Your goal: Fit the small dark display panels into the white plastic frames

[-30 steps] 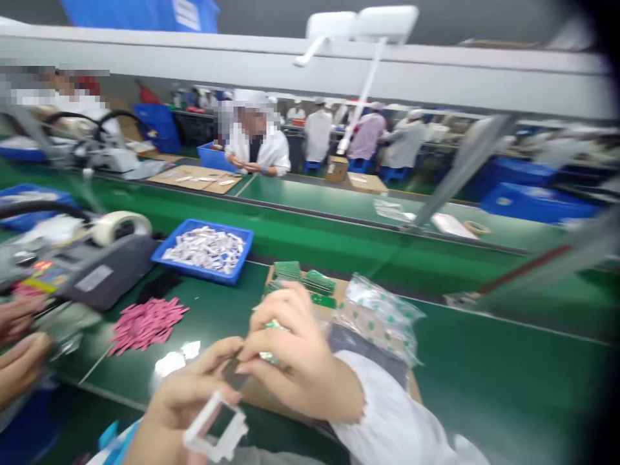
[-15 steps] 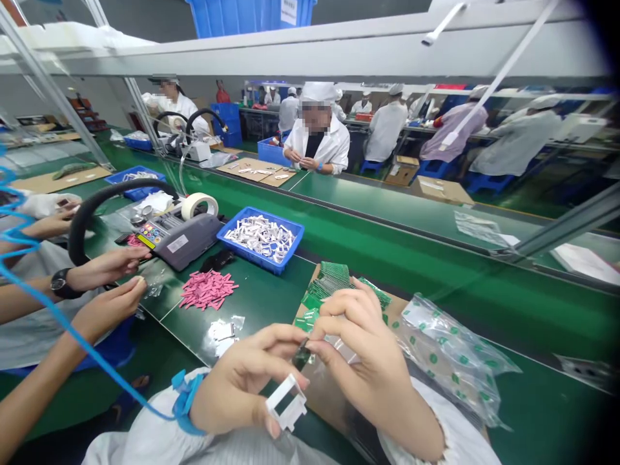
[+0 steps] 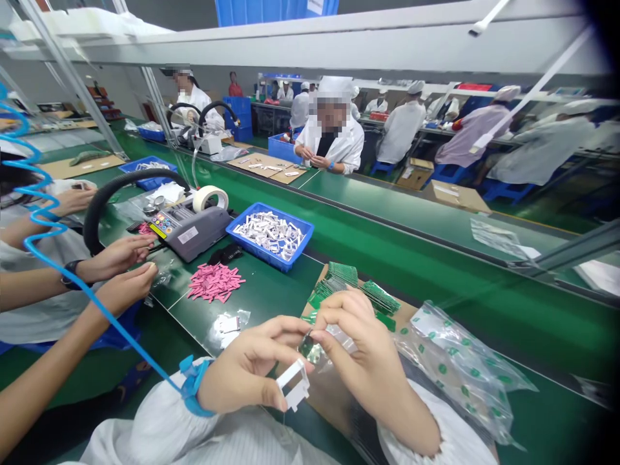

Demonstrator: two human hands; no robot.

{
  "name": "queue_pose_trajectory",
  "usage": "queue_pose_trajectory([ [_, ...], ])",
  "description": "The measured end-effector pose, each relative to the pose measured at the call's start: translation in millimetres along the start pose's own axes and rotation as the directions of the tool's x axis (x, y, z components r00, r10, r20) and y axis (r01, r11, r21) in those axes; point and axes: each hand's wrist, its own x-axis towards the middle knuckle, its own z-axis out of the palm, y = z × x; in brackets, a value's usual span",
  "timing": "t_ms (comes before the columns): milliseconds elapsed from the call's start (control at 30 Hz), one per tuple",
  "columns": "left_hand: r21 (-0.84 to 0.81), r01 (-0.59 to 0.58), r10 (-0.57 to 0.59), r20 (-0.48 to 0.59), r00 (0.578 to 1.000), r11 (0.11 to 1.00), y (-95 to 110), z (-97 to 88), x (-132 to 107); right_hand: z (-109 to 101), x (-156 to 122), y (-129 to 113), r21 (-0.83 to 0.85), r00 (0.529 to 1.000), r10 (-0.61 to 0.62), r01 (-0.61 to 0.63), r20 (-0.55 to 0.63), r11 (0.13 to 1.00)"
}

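Between the thumb and a finger of my left hand [image 3: 256, 365] is a small white plastic frame [image 3: 293, 385] with a rectangular opening, held tilted. My right hand [image 3: 361, 349] pinches a small, dark, shiny green piece [image 3: 310, 347] that looks like a circuit board. Fingertips of my left hand also meet this piece, just above the frame. Behind my right hand, rows of green circuit boards [image 3: 380, 297] lie on a cardboard sheet [image 3: 334, 403], partly covered by my hand. Small white pieces [image 3: 227, 326] on clear plastic lie left of my hands.
A blue tray [image 3: 285, 261] holds many white plastic parts. Nearby are a pink pile [image 3: 216, 282], a grey machine [image 3: 201, 232] and a tape roll [image 3: 210, 200]. Printed plastic bags [image 3: 465, 368] lie right. A coiled blue cord [image 3: 111, 316] reaches my left wrist. A co-worker's hands [image 3: 123, 271] work at left.
The shiny piece has turned, showing more of its flat face to me. My hands stay close together, still holding the frame and the piece. The whole view has shifted slightly.
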Motion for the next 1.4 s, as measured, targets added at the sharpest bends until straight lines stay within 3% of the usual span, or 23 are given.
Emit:
queue_pose_trajectory([
  [100, -0.069, 0.061, -0.065, -0.056, 0.996, 0.996, -4, -1.8, -2, 6, -1, 3, -0.017, 0.998, 0.002, -0.001, 0.059, 1.000],
  [200, -0.258, 0.133, -0.189, -0.208, 0.960, 0.957, -4, -10.0, -7, 11, -4, -2, 0.021, 0.994, -0.003, 0.001, 0.112, 1.000],
  [333, -0.444, -0.022, -0.173, -0.394, 0.903, 0.896, 3, -29.9, -16, 36, -14, -11, 0.218, 0.971, 0.053, -0.105, 0.234, 0.970],
  [400, -0.529, -0.072, -0.164, -0.385, 0.908, 0.845, 8, -35.6, -20, 65, -23, -7, 0.182, 0.914, 0.106, -0.190, 0.392, 0.965],
  [467, -0.614, -0.048, -0.184, -0.310, 0.933, 0.788, 12, -34.8, -23, 100, -33, 3, 0.045, 0.854, 0.150, -0.198, 0.498, 0.979],
  [533, -0.672, -0.017, -0.187, -0.230, 0.955, 0.740, 15, -28.8, -23, 128, -39, 16, -0.009, 0.860, 0.176, -0.196, 0.479, 0.981],
  [600, -0.710, 0.001, -0.180, -0.177, 0.968, 0.705, 17, -20.9, -21, 137, -37, 27, -0.015, 0.885, 0.183, -0.196, 0.427, 0.981],
  [667, -0.740, 0.019, -0.187, -0.145, 0.972, 0.673, 18, -13.8, -18, 122, -27, 33, -0.007, 0.907, 0.180, -0.192, 0.380, 0.981],
  [767, -0.775, 0.049, -0.206, -0.107, 0.973, 0.630, 18, -6.1, -13, 71, -6, 33, 0.070, 0.946, 0.188, -0.213, 0.264, 0.974],
  [833, -0.788, 0.078, -0.212, -0.068, 0.975, 0.611, 18, -2.3, -10, 36, 3, 26, 0.274, 0.979, 0.187, -0.203, 0.084, 0.940],
  [900, -0.787, 0.104, -0.222, -0.043, 0.974, 0.608, 16, 1.4, -7, 13, 5, 16, 0.356, 0.991, 0.117, -0.131, 0.059, 0.925],
  [967, -0.774, 0.121, -0.235, -0.037, 0.971, 0.621, 15, 5.1, -4, 4, 2, 8, 0.335, 0.995, 0.058, -0.082, 0.084, 0.938],
  [1067, -0.755, 0.142, -0.242, -0.022, 0.970, 0.640, 14, 9.7, 0, 5, -2, 1, 0.235, 0.998, 0.060, -0.067, 0.034, 0.970],
  [1300, -0.739, 0.146, -0.230, -0.012, 0.973, 0.658, 12, 11.7, 7, -3, 3, 5, 0.158, 0.999, 0.043, -0.038, -0.029, 0.987],
  [1400, -0.663, 0.139, -0.252, -0.077, 0.965, 0.735, 6, 11.2, 8, -11, 2, 4, 0.076, 0.995, 0.011, -0.003, -0.100, 0.997],
])
